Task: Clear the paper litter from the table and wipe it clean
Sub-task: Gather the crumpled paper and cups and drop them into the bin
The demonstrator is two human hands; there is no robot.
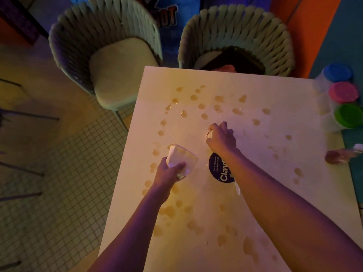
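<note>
Bench: brown spots throughout, unwiped. Left hand grips a paper carton over the near-left part. Right hand pinches a paper scrap mid-bench. Litter nearly gathered; wiping apparently remains.

A single head-worn wide-angle view looks steeply down and forward from close above the white counter, with both forearms reaching in from the bottom edge and two woven chairs beyond its far edge.
</note>
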